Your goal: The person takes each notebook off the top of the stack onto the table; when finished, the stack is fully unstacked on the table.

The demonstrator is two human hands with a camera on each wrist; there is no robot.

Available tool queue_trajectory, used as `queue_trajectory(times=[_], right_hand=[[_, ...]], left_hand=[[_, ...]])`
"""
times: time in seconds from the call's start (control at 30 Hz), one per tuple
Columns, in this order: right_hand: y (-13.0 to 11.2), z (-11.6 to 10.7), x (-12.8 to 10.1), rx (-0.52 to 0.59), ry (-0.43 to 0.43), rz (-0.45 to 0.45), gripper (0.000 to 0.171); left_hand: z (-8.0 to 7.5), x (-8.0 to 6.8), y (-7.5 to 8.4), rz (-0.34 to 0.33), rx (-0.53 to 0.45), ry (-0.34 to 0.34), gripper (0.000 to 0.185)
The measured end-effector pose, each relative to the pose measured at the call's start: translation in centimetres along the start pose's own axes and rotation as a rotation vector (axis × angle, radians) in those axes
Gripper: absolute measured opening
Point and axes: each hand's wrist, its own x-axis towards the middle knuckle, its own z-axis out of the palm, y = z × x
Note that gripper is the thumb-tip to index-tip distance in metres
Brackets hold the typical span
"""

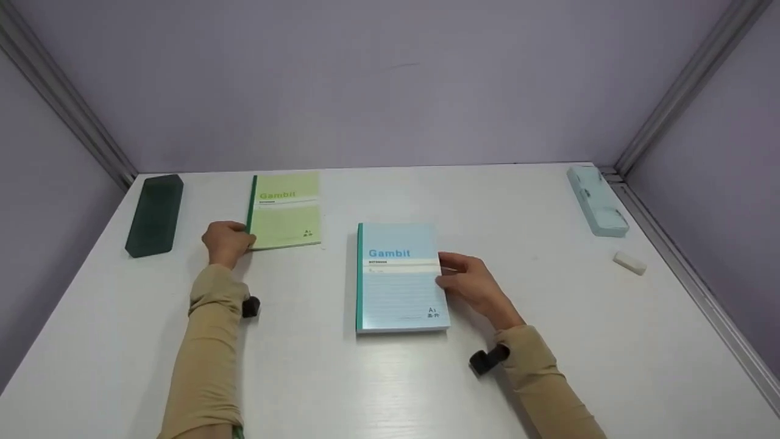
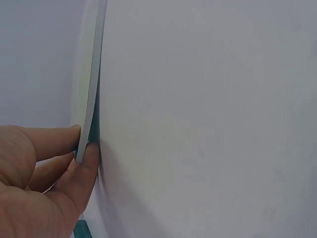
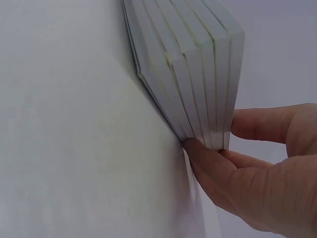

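On a table [image 1: 317,390], left grip [image 1: 225,242] pinching green notebook [image 1: 285,216], right grip [image 1: 474,283] pinching blue-topped notebooks [image 1: 400,286], long axes pointing away

The blue notebook [image 1: 399,296] carries the brand "Gambit" in blue letters on its cover, with "NOTEBOOK" in small dark capitals just beneath. Near its lower right corner stands an "A" with a digit too blurred to tell, above small dark characters that cannot be made out. The green notebook [image 1: 285,222] also reads "Gambit", in yellowish letters; the small dark line below it and the marks near its lower right corner are too small to read surely.
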Motion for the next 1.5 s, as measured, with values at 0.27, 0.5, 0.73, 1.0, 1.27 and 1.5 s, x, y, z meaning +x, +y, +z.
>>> queue_trajectory(times=[0.27, 0.5, 0.73, 1.0, 1.27, 1.5], right_hand=[[0.0, 0.0, 0.0, 0.002, 0.001, -0.001, 0.058], [0.0, 0.1, 0.0, 0.007, 0.001, -0.009, 0.059], [-0.1, 0.0, -0.1, 0.006, -0.015, -0.019, 0.060], [0.0, 0.0, -0.1, -0.014, -0.012, -0.017, 0.060], [0.2, -0.1, -0.2, -0.024, -0.016, -0.005, 0.060], [-0.2, 0.0, -0.2, -0.047, -0.020, -0.013, 0.060]], left_hand=[[0.3, 0.3, 0.0, 0.009, -0.026, 0.053, 0.042], [0.7, 0.6, -0.3, 0.012, -0.031, 0.073, 0.041], [0.9, 0.4, -0.2, 0.064, 0.012, 0.123, 0.035], [1.2, 0.2, 0.0, 0.035, 0.016, 0.127, 0.034], [1.5, -3.3, 2.2, 0.101, -0.125, 0.071, 0.039], [5.1, -9.2, 4.2, 0.114, -0.224, -0.214, 0.044]])
